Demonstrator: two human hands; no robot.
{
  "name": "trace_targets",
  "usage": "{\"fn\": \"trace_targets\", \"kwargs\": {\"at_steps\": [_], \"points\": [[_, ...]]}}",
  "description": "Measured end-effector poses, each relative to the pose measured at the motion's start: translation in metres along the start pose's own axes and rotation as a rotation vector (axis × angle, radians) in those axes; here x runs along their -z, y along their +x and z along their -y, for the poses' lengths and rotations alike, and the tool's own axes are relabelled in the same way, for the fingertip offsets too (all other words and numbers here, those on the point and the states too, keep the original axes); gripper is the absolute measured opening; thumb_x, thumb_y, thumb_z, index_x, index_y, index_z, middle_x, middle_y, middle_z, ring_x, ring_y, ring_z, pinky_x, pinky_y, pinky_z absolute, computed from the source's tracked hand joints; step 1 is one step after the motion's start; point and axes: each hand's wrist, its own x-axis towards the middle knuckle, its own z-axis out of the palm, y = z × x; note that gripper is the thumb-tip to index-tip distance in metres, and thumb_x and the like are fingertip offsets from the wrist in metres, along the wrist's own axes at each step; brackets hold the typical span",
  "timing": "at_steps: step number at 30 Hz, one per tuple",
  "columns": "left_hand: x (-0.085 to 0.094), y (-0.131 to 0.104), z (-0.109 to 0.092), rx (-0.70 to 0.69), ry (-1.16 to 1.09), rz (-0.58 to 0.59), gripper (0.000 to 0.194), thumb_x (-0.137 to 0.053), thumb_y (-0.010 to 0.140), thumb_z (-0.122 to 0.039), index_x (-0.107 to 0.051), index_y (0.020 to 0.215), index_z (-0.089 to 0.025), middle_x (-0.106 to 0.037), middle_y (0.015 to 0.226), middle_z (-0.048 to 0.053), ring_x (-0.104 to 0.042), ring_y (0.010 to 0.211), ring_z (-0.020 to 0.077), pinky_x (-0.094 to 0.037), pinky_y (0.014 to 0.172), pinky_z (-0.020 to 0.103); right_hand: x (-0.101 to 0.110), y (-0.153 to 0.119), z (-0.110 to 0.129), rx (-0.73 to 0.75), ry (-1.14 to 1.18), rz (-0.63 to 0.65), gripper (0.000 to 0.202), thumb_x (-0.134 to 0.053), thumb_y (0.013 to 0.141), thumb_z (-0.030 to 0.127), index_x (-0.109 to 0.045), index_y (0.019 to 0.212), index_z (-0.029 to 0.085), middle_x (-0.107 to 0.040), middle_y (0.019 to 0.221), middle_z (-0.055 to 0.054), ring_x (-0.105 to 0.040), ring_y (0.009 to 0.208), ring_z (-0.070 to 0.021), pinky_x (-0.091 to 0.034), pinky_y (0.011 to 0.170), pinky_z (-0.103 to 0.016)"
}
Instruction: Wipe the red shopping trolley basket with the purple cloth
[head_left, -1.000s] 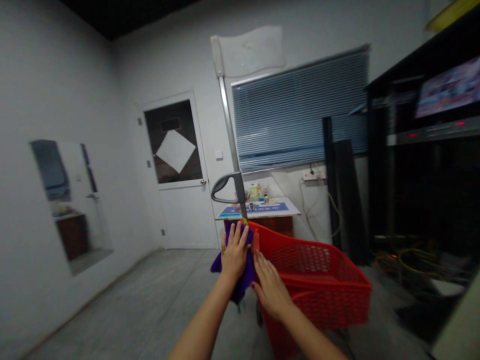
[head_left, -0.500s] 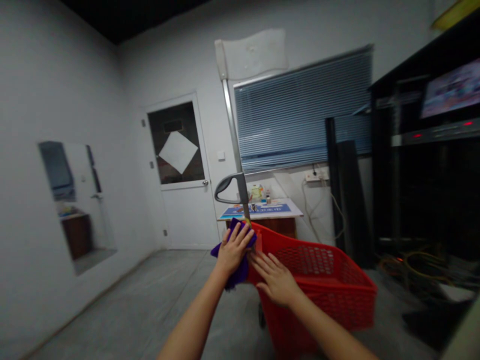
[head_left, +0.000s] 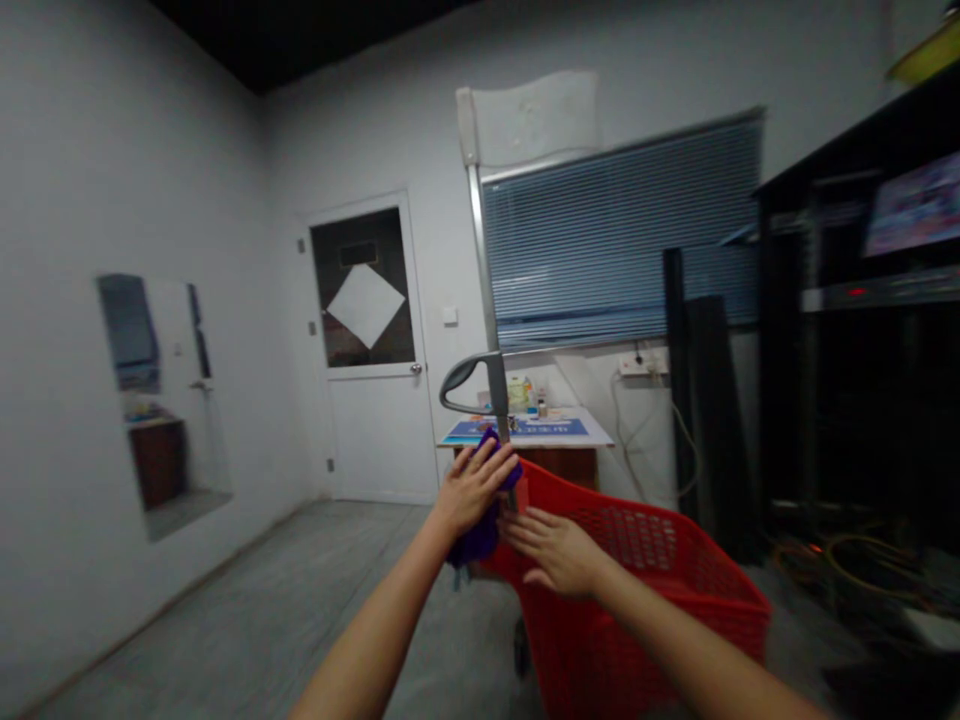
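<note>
My left hand presses a purple cloth around the foot of a metal pole, where the pole meets a red plastic shopping basket cart. Its fingers lie over the cloth, and part of the cloth is hidden under the palm. On the basket's near left corner rests my right hand, fingers stretched out, holding nothing. A grey looped handle is fixed to the pole above both hands. At the pole's top is a pale flag-shaped panel.
Behind the cart stands a small table with bottles and a blue printed sheet. A white door is at the back, and a mirror hangs on the left wall. To the right are a dark rack and loose cables.
The view has shifted, so the room and cart appear slightly farther right and lower. My left hand has stayed on the cloth near the pole's foot; my right hand remains on the basket corner.
</note>
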Motion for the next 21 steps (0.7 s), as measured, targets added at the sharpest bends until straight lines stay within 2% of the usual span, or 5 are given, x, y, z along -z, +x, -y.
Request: {"fn": "trace_targets", "kwargs": {"at_steps": [3, 5, 8, 16, 21], "points": [[0.005, 0.009, 0.004, 0.029, -0.024, 0.018, 0.059, -0.047, 0.095, -0.035, -0.026, 0.149, -0.032, -0.032, 0.153, 0.0, -0.023, 0.143, 0.0192, -0.013, 0.116, 0.035, 0.005, 0.0, 0.0, -0.023, 0.039, 0.067, 0.067, -0.047, 0.093, 0.051, -0.021, 0.149, 0.025, -0.034, 0.15, -0.003, -0.026, 0.141, -0.0161, -0.015, 0.118, -0.033], [0.006, 0.011, 0.006, -0.026, -0.046, 0.036, 0.057, -0.046, 0.095, -0.035, -0.027, 0.149, -0.03, -0.032, 0.154, 0.0, -0.022, 0.143, 0.0185, -0.016, 0.116, 0.034, 0.007, 0.0, 0.0, -0.034, 0.051, 0.085, 0.068, -0.047, 0.093, 0.051, -0.022, 0.149, 0.023, -0.033, 0.151, -0.005, -0.024, 0.141, -0.0167, -0.014, 0.118, -0.034], [0.004, 0.009, 0.009, -0.107, -0.065, 0.056, 0.055, -0.046, 0.096, -0.032, -0.029, 0.148, -0.03, -0.035, 0.153, 0.0, -0.025, 0.142, 0.0175, -0.019, 0.115, 0.033, 0.007, -0.001, -0.001, -0.016, 0.06, 0.063, 0.069, -0.048, 0.092, 0.051, -0.022, 0.149, 0.022, -0.033, 0.15, -0.006, -0.024, 0.141, -0.0171, -0.016, 0.118, -0.034], [-0.005, 0.001, 0.003, -0.12, -0.08, 0.087, 0.054, -0.042, 0.097, -0.033, -0.026, 0.149, -0.033, -0.032, 0.154, -0.002, -0.025, 0.142, 0.0185, -0.019, 0.115, 0.035, 0.003, -0.006, -0.001, -0.044, 0.099, 0.105, 0.07, -0.047, 0.093, 0.05, -0.018, 0.15, 0.021, -0.028, 0.152, -0.007, -0.02, 0.142, -0.0174, -0.012, 0.119, -0.035], [-0.005, 0.003, 0.002, -0.118, -0.049, 0.03, 0.055, -0.043, 0.097, -0.034, -0.026, 0.149, -0.031, -0.035, 0.153, -0.002, -0.026, 0.142, 0.0186, -0.021, 0.115, 0.035, -0.001, -0.009, -0.001, -0.032, 0.096, 0.106, 0.074, -0.05, 0.092, 0.049, -0.015, 0.15, 0.021, -0.027, 0.152, -0.008, -0.021, 0.142, -0.018, -0.014, 0.119, -0.036]]}}
